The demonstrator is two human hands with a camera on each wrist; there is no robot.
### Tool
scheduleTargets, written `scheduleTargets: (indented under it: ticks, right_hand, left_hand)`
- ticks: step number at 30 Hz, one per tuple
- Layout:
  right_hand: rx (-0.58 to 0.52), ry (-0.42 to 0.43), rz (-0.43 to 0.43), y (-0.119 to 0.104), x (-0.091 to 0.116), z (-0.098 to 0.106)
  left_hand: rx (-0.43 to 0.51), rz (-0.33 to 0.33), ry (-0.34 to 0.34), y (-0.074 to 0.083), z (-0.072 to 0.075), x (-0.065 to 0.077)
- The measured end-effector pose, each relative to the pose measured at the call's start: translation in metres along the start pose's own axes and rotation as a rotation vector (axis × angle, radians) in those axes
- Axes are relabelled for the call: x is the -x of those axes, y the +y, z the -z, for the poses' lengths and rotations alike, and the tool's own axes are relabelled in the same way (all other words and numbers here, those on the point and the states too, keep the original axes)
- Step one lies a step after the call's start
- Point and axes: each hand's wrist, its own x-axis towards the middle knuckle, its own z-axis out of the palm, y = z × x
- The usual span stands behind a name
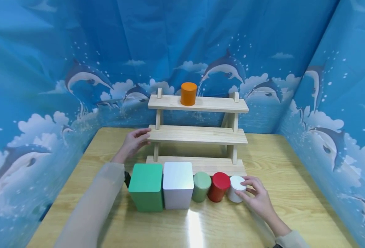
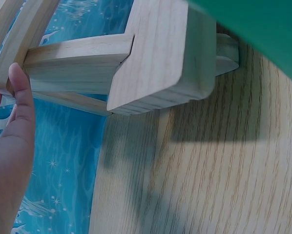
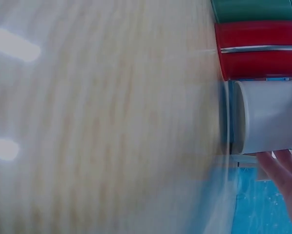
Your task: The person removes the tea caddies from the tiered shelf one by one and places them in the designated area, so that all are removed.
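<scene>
My right hand [image 1: 259, 199] grips a small white canister [image 1: 234, 195] at the right end of a row, thumb on its near side and fingers at its far right. The rim of its base shows in the right wrist view. Just left of it stand a red canister [image 1: 219, 187] and a pale green canister [image 1: 201, 187]. At the left end of the middle tier, my left hand [image 1: 132, 144] pinches the board of a three-tier wooden shelf [image 1: 197, 134]. In the left wrist view, the thumb [image 2: 21, 92] lies against that board's end.
An orange canister [image 1: 188, 94] stands on the top tier. A large green box [image 1: 146, 189] and a silvery-white box [image 1: 178, 187] stand in front of the bottom tier, beside my left forearm. Blue dolphin-print curtains [image 1: 123, 41] enclose the wooden table [image 1: 293, 172] behind and at the sides.
</scene>
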Motion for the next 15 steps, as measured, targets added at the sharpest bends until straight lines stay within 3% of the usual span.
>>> scheduleTargets:
  ticks: [8, 15]
  right_hand:
    - [-0.028, -0.038, -0.028, -0.017, 0.002, -0.002]
    - [-0.049, -0.068, 0.086, -0.002, 0.006, -0.001]
  left_hand:
    - [-0.008, 0.029, 0.009, 0.002, 0.0, 0.0]
    - [-0.026, 0.033, 0.005, 0.002, 0.0, 0.0]
